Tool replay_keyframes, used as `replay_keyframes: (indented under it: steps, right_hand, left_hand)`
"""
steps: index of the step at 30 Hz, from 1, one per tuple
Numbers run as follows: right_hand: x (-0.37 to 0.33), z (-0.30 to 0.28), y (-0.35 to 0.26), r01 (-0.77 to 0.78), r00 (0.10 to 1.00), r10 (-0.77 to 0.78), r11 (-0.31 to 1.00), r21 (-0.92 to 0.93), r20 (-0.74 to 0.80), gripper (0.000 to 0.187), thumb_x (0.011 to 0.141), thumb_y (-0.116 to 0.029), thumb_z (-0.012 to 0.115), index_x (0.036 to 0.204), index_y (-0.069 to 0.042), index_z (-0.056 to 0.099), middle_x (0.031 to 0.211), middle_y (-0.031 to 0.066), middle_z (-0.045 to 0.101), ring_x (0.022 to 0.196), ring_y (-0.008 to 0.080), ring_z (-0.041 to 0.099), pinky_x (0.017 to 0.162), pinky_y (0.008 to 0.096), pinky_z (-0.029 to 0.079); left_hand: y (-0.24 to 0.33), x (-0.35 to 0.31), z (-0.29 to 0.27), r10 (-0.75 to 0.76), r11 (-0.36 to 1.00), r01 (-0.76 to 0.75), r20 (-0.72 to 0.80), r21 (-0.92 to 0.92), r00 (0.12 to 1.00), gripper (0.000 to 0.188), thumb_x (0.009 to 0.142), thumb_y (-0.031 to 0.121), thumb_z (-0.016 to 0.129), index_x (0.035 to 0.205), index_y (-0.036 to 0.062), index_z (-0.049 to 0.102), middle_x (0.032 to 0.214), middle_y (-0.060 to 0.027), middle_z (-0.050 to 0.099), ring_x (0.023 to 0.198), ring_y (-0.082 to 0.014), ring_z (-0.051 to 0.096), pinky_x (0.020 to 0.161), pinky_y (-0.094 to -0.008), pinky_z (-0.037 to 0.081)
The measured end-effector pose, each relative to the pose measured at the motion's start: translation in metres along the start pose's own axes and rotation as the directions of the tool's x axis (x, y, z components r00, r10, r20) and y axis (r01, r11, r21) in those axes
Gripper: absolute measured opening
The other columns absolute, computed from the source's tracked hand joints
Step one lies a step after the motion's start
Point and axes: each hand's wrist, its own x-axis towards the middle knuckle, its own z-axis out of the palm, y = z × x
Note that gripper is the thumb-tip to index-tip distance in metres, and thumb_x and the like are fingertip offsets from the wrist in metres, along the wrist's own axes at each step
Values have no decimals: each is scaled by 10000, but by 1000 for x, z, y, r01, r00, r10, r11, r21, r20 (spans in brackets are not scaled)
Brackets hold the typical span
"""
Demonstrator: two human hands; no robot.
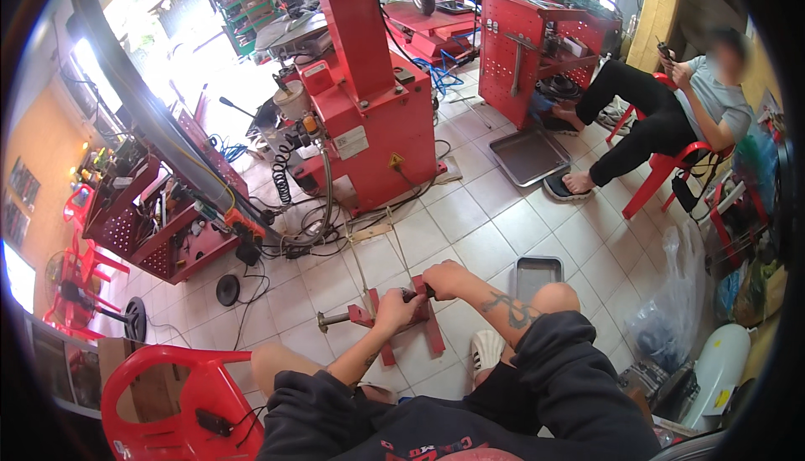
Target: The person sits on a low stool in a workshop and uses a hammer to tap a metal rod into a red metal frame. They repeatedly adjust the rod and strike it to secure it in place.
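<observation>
Low on the tiled floor in front of my knees stands a red metal vise-like stand (433, 337) with flat feet. A metal screw bar (334, 320) sticks out of its left side. My left hand (392, 310) is closed over the top of the stand, its fingers round a small dark part that is mostly covered. Just right of it and a little farther off, my right hand (446, 280) is closed in a fist at the stand's upper right end. What lies inside that fist is hidden, though a dark bit shows below it.
Beyond the stand rises a red machine with a column (369, 142), cables and hoses round its base. Metal trays (538, 270) (528, 159) lie to the right. A seated person (713, 109) holds a dark object. A red chair (168, 369) is at my left, a plastic bag (671, 293) right.
</observation>
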Motion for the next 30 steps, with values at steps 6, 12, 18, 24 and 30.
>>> replay_keyframes:
  steps: [6,12,18,24,30]
  right_hand:
    - [-3,-21,-14,-6,998,6,1000,3,69,290,721,-288,810,980,-172,749,997,97,742,977,290,704,809,440,563]
    - [41,1,-3,33,954,-49,998,58,296,188,776,-231,721,924,-124,768,912,113,743,829,276,695,705,403,559]
    - [31,-30,-26,-68,955,99,990,-121,278,380,600,-176,898,962,-214,790,984,41,755,944,218,715,769,370,565]
    - [36,-32,-26,-61,943,84,995,-80,323,388,617,-178,877,992,-199,782,962,50,754,901,235,714,744,370,562]
    - [48,-15,5,-25,907,-39,989,146,418,188,717,-126,717,887,-50,739,820,154,723,778,298,704,664,414,558]
  left_hand:
    - [-14,5,1,69,997,-70,-35,-12,997,419,857,380,710,920,-33,725,809,-262,685,774,-414,686,729,-459,529]
    - [-14,-1,8,12,1000,-11,-48,11,999,310,905,310,677,1039,42,756,905,-193,733,849,-307,725,780,-390,545]
    - [-6,-7,0,9,999,-7,-38,31,999,301,914,329,674,985,52,769,814,-186,721,755,-324,704,718,-414,535]
    - [-3,-3,-7,-26,999,26,-1,-34,1000,328,896,356,697,893,35,764,786,-178,721,763,-341,706,722,-427,537]
    - [-7,9,-7,-53,997,54,19,-54,998,366,880,396,712,921,38,769,794,-183,723,767,-334,712,719,-428,535]
